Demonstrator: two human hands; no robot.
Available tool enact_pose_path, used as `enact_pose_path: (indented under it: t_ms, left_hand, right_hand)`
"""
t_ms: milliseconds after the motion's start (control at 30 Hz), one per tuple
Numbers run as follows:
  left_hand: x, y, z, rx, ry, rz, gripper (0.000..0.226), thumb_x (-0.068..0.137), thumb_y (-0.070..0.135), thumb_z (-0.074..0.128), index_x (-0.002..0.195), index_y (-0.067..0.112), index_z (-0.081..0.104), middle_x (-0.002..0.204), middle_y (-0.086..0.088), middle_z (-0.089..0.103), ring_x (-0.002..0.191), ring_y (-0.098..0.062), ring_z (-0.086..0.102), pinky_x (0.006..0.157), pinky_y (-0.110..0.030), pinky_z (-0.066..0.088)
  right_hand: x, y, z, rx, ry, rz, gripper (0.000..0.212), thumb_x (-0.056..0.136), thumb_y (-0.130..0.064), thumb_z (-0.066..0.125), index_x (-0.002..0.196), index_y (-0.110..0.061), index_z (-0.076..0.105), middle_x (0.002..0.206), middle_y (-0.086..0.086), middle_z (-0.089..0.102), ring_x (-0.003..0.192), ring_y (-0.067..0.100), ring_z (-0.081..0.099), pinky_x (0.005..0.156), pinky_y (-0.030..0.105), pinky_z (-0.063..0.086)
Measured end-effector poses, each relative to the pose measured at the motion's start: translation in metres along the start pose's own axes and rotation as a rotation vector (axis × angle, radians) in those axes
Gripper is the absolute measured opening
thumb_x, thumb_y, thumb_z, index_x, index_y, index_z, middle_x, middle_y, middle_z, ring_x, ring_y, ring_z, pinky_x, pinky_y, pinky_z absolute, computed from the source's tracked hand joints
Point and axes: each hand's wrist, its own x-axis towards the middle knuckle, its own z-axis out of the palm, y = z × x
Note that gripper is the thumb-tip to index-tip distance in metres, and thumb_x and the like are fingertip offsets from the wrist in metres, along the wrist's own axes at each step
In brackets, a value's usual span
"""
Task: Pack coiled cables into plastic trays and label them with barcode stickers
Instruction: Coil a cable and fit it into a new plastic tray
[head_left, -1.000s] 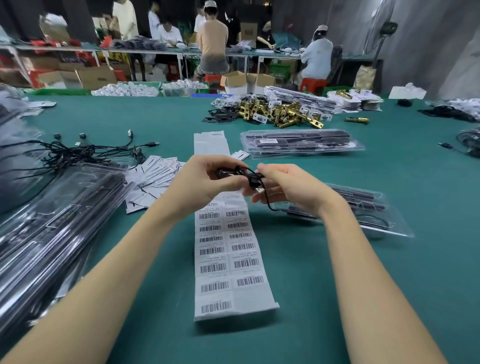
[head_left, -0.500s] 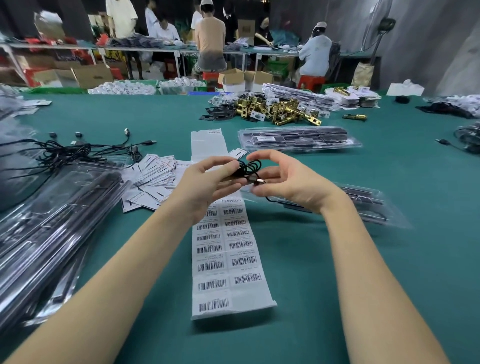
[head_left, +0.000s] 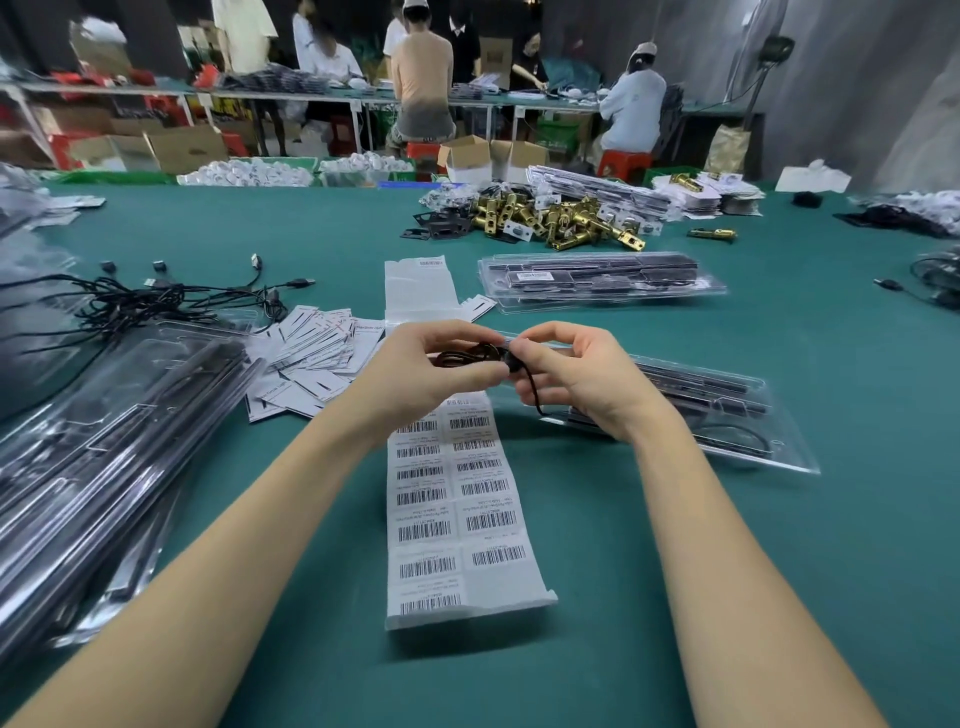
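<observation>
Here both hands (head_left: 498, 374) pinch a coiled cable (head_left: 470, 356) above the green table (head_left: 675, 571)

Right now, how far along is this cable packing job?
Done: one filled tray lies farther back on the table. In hand: the left hand and right hand are coiling a black cable above the open tray. Left: seating it, labelling from the barcode sheet, then the loose cables and empty trays.
</observation>
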Motion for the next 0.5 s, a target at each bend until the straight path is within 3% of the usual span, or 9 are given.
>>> enact_pose_path:
  t_ms: [133,233,300,400,500]
  left_hand:
    - [0.001,-0.001,0.002,0.044,0.085,0.027,0.016,0.082,0.006,0.079,0.096,0.013,0.077,0.087,-0.007,0.078,0.082,-0.023,0.075,0.085,-0.032,0.06]
    - [0.0,0.001,-0.004,0.213,0.066,0.06,0.014,0.08,0.006,0.08,0.088,0.018,0.079,0.08,-0.001,0.077,0.073,-0.017,0.072,0.073,-0.02,0.054]
    - [-0.001,0.003,-0.008,0.329,0.043,0.087,0.017,0.079,0.007,0.08,0.084,0.023,0.08,0.073,0.001,0.075,0.065,-0.013,0.069,0.062,-0.016,0.05]
    - [0.0,0.005,-0.008,0.504,0.043,0.136,0.021,0.077,0.009,0.081,0.081,0.029,0.08,0.069,0.001,0.075,0.066,-0.017,0.071,0.065,-0.024,0.055]
    - [0.0,0.005,-0.005,0.612,0.102,0.212,0.023,0.075,0.007,0.081,0.078,0.03,0.079,0.065,0.013,0.071,0.062,-0.006,0.066,0.059,-0.007,0.046]
  right_hand:
    - [-0.002,-0.002,-0.005,-0.009,-0.07,0.033,0.02,0.092,-0.01,0.071,0.11,-0.006,0.064,0.098,0.014,0.074,0.075,0.019,0.07,0.071,0.028,0.059]
    - [-0.004,-0.001,-0.014,-0.018,-0.123,0.055,0.031,0.088,0.008,0.067,0.115,-0.007,0.063,0.108,0.012,0.067,0.088,0.017,0.07,0.08,0.027,0.059]
    - [-0.002,-0.001,-0.016,-0.092,-0.099,0.047,0.032,0.085,0.009,0.069,0.11,-0.011,0.067,0.105,0.009,0.069,0.091,0.014,0.069,0.086,0.028,0.059]
    - [0.001,-0.001,-0.017,-0.131,-0.102,0.048,0.032,0.083,0.007,0.074,0.107,-0.013,0.068,0.096,0.005,0.075,0.093,0.013,0.071,0.086,0.029,0.059]
    - [0.002,-0.001,-0.017,-0.129,-0.116,0.037,0.032,0.082,0.006,0.074,0.105,-0.015,0.069,0.097,0.004,0.076,0.091,0.013,0.071,0.082,0.027,0.058]
